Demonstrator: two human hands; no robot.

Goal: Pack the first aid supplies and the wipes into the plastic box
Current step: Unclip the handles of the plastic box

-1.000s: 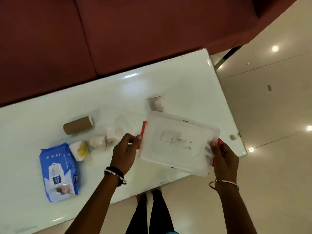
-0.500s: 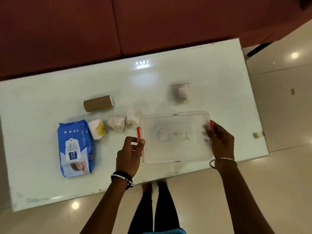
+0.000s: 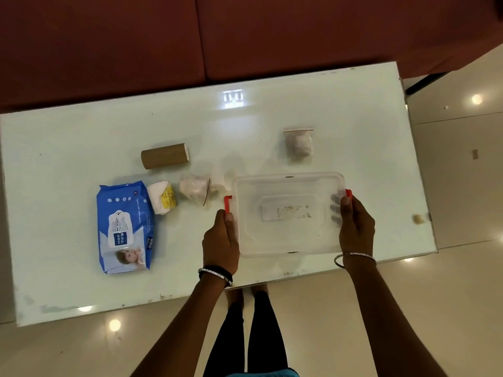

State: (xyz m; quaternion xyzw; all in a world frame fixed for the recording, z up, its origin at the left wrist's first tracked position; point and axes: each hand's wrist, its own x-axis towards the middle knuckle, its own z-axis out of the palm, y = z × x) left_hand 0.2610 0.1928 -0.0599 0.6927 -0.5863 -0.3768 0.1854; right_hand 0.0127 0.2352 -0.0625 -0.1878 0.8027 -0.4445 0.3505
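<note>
A clear plastic box (image 3: 285, 235) with red side clips sits near the table's front edge, its lid on. My left hand (image 3: 220, 240) grips its left side by the red clip, and my right hand (image 3: 355, 227) grips its right side. To the left lie a blue pack of wet wipes (image 3: 123, 227), a white roll with a yellow label (image 3: 162, 197), a small clear bag of cotton (image 3: 193, 188) and a white gauze roll (image 3: 218, 178). A brown roll (image 3: 164, 155) lies behind them. A zip bag of cotton (image 3: 298, 144) lies behind the box.
The white glass table (image 3: 81, 131) stands against a dark red sofa (image 3: 163, 36). A small beige object (image 3: 417, 219) sits at the table's right edge. My legs and the glossy floor (image 3: 462, 186) show below and to the right.
The box came down from a tilted hold over the table's front right edge and now rests level on the table. Both hands stay on its sides.
</note>
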